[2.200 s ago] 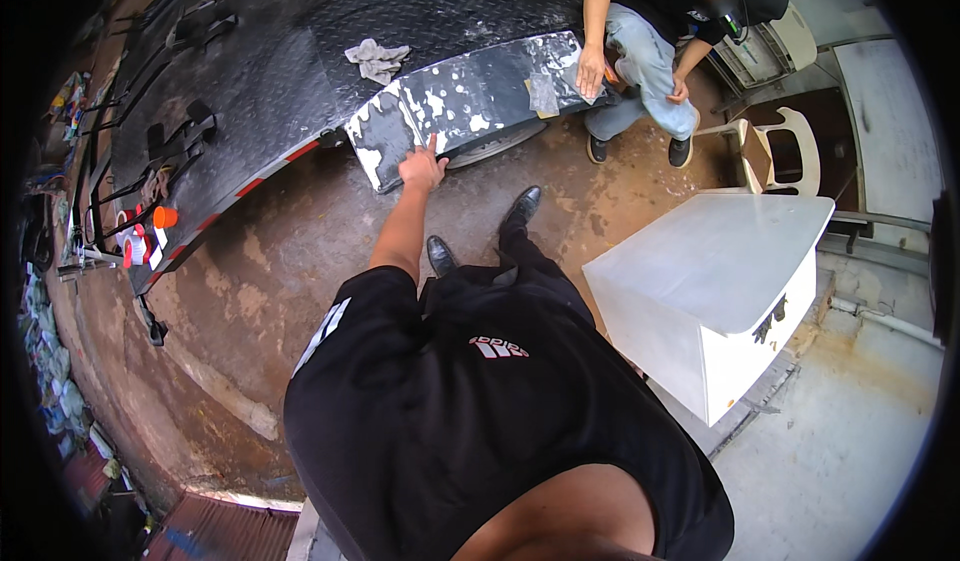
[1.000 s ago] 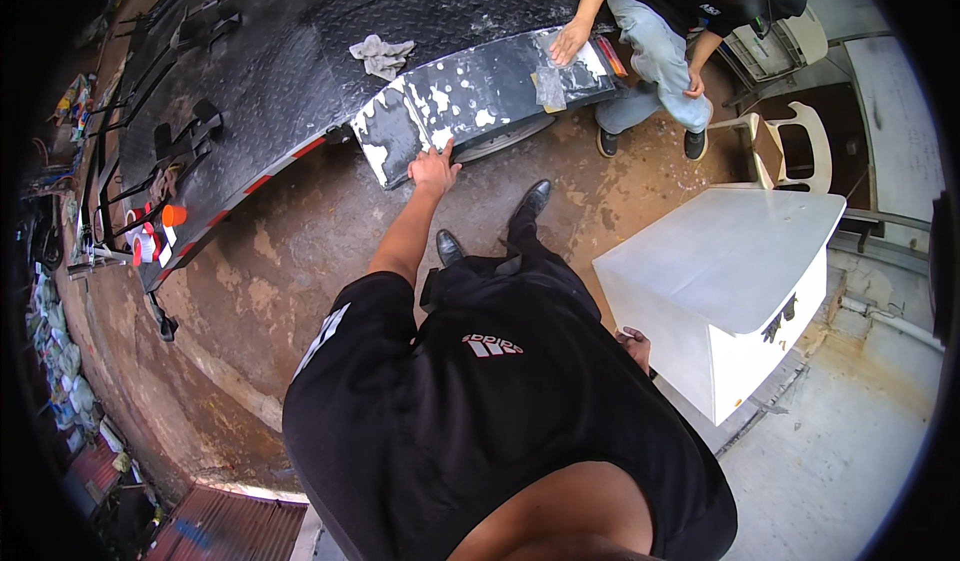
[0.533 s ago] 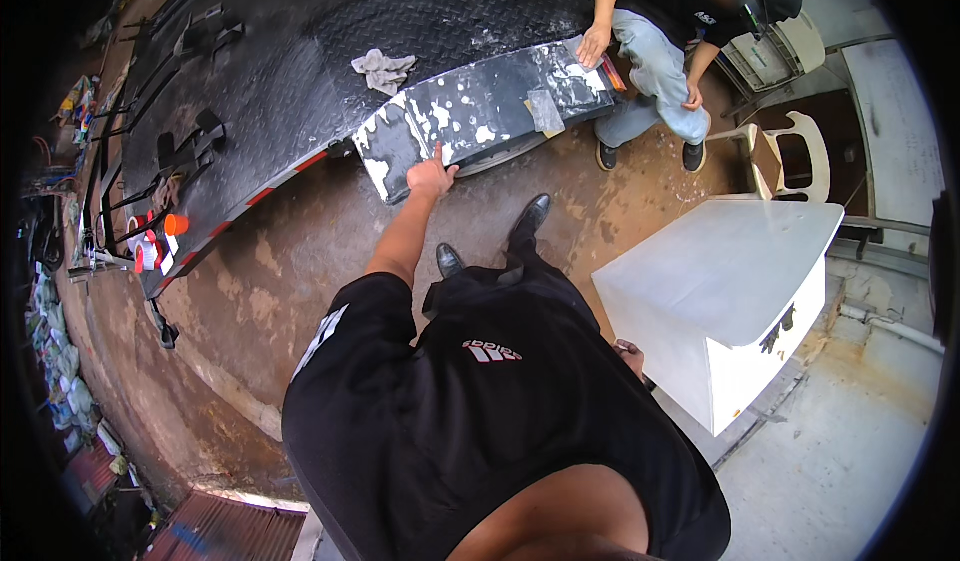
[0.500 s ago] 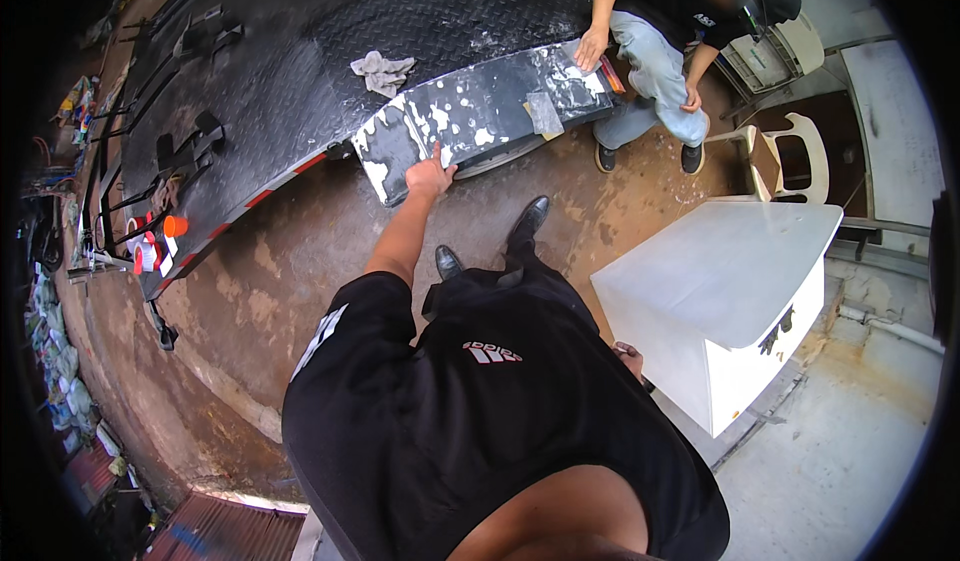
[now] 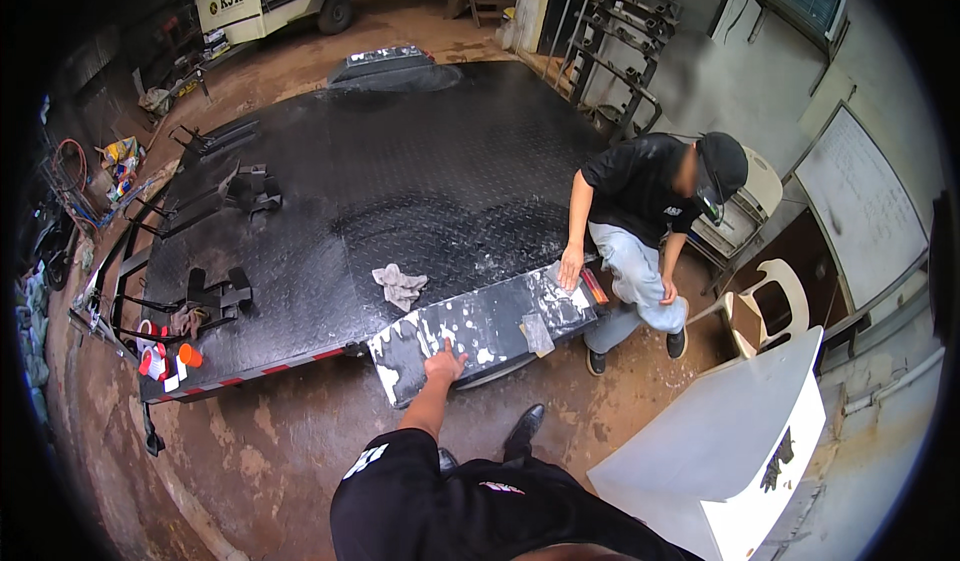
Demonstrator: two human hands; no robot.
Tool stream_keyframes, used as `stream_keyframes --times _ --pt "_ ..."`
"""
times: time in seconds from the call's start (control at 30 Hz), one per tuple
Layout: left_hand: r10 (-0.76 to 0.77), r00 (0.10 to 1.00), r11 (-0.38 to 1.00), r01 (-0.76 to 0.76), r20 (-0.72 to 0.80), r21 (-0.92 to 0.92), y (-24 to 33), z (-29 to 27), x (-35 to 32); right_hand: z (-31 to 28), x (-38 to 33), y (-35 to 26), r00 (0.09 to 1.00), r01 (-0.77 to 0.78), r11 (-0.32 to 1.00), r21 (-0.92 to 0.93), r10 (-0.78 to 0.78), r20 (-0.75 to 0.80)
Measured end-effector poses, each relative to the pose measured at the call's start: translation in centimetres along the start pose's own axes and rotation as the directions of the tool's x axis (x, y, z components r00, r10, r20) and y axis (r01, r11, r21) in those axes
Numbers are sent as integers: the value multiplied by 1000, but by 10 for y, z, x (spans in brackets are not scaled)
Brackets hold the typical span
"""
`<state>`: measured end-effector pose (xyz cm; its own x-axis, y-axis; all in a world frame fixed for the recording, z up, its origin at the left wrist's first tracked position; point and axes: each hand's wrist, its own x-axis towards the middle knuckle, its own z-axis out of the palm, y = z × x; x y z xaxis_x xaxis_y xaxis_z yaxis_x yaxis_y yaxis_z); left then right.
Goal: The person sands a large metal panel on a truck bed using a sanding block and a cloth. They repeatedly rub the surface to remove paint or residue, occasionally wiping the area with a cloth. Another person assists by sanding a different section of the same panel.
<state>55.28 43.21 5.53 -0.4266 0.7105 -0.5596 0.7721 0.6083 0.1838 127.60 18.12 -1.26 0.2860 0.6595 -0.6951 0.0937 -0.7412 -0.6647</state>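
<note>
My left hand [image 5: 446, 363] rests at the near edge of a dark fender [image 5: 468, 323] patched with white filler. Its index finger is stretched out onto the surface, and nothing shows in its grasp. My right hand is out of sight. Further right along the fender, a co-worker's hand [image 5: 571, 266] presses flat on a small grey piece at the far end. A grey abrasive-looking sheet [image 5: 537, 334] lies on the fender between the two hands. Just beyond the fender, a crumpled grey rag [image 5: 400, 286] sits on the black trailer deck [image 5: 420, 151].
The seated co-worker [image 5: 640, 201] is at the right, by a red tail light [image 5: 594, 286]. A large white panel [image 5: 720, 431] and a plastic chair [image 5: 780, 306] stand nearer me. Orange and red cups [image 5: 189, 356] and black metal brackets [image 5: 215, 296] occupy the deck's left side.
The view has tilted up, bringing the whole deck and the yard behind into sight. My right hand has left the picture. My left hand stays on the fender.
</note>
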Motion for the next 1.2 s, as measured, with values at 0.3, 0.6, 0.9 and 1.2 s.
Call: stream_keyframes --times 0.3,0.6,0.9,1.2 --pt "30 999 996 -32 -30 -85 -7 28 -9 20 -9 -52 986 166 941 -294 -159 48" --pt "22 994 993 -9 111 -114 -18 47 -59 4 -32 -58 990 139 979 -146 -133 52" --pt "-231 864 852 402 447 -336 -176 149 -126 62 -72 -96 996 -26 959 -282 50 75" --pt "-340 649 507 736 681 -448 -300 281 -235 94 -61 -132 984 37 838 -545 66 167"
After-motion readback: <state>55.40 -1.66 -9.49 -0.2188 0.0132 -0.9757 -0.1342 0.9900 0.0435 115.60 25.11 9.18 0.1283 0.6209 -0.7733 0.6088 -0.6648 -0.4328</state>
